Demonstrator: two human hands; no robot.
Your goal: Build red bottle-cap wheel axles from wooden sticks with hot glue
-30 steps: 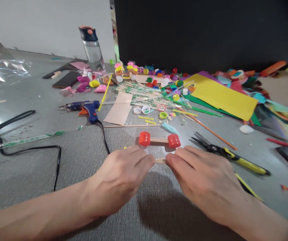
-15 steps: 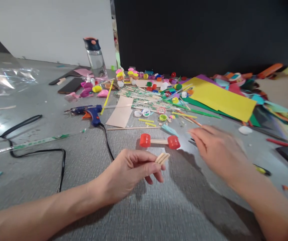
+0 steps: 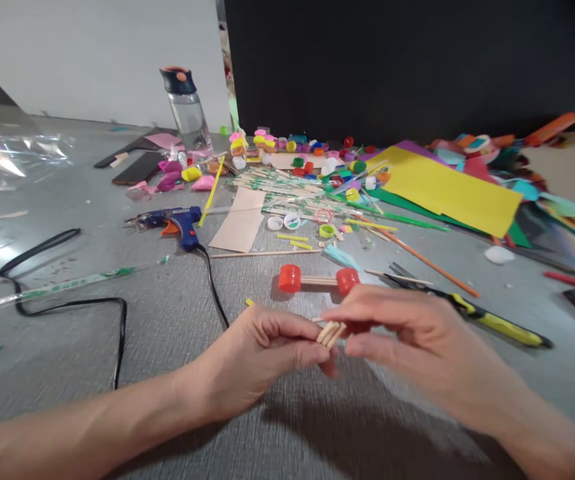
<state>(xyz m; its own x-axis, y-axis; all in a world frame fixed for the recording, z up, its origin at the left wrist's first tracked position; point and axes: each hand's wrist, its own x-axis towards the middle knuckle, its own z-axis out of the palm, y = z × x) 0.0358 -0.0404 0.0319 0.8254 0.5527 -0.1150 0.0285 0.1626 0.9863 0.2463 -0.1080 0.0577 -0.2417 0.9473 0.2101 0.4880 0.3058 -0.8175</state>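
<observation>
My left hand [image 3: 272, 347] pinches a few short wooden sticks [image 3: 331, 335] between thumb and fingers, their ends pointing up and right. At the right ends of those sticks is my right hand [image 3: 402, 333], its thumb and fingers apart and curved around the tips; whether it touches them I cannot tell. Just beyond both hands, two red caps [image 3: 290, 279] joined by thin sticks [image 3: 319, 281] lie on the grey table. The right cap is partly covered by my right hand.
A blue glue gun [image 3: 182, 227] with a black cord lies at left. Yellow-handled pliers [image 3: 502, 327] rest at right beside an orange stick [image 3: 432, 267]. Farther back are a water bottle [image 3: 190, 120], coloured caps, wooden sticks and yellow paper [image 3: 447, 193].
My right hand has moved left to the stick ends held by my left hand, uncovering the pliers and the orange stick. The view has shifted slightly.
</observation>
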